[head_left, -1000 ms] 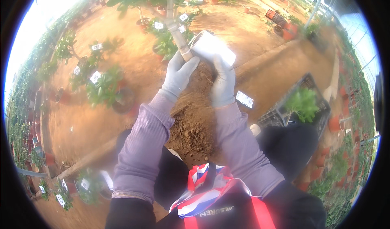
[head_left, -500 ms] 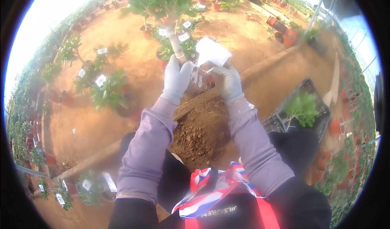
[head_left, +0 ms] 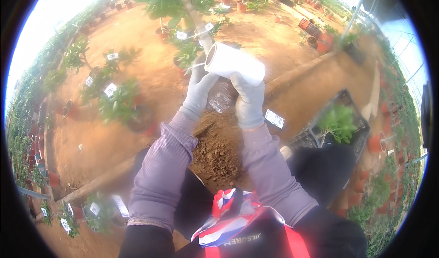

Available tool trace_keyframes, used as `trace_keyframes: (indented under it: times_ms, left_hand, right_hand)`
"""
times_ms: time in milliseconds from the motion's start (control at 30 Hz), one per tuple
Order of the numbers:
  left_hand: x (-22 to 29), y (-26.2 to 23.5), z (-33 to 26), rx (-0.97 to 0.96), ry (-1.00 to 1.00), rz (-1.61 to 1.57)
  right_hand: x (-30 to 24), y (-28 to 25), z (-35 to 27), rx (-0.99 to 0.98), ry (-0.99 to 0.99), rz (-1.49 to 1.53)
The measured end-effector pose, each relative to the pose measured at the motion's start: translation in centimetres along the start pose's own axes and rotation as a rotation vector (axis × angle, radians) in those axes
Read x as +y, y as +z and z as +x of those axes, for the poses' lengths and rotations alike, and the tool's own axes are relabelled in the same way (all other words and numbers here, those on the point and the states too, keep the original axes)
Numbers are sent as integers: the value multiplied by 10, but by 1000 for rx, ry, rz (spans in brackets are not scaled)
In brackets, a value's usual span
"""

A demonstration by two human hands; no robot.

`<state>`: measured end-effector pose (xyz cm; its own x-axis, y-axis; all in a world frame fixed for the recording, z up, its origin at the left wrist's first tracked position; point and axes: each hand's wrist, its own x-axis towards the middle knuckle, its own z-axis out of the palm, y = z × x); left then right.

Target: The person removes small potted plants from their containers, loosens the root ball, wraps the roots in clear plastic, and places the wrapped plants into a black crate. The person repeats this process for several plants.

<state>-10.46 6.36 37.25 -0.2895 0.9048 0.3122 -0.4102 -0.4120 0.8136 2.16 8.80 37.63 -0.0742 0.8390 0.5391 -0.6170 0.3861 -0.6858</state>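
Holding a white roll up in front, above the mound of brown soil. Right hand, grey glove, grip closed around roll from below, approx at its middle. Left hand, also gloved, fingers at roll's open end, beside pale plant stem; its grip not clear, cannot tell. Crinkled clear plastic between both wrists. Black crate w/ green plant to the right; potted plants w/ white tags to the left.
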Motion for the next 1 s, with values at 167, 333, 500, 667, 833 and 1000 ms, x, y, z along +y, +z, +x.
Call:
trace_keyframes:
  times_ms: [167,333,500,667,833,1000]
  left_hand:
    - [-3,-8,7,-38,-43,-15]
    - [20,-12,16,95,-44,-32]
    - [4,4,0,-40,-73,69]
    - [4,13,16,171,-124,540]
    - [32,24,5,-241,-66,283]
    - [21,32,4,-246,14,177]
  right_hand:
    - [-17,1,-6,-20,86,59]
    - [-40,6,-64,-210,468,-190]
    - [-8,-12,-19,228,706,47]
    - [-13,-19,7,-11,194,-79]
    - [-33,-10,-6,27,-55,-151]
    - [-24,-20,5,-26,21,17]
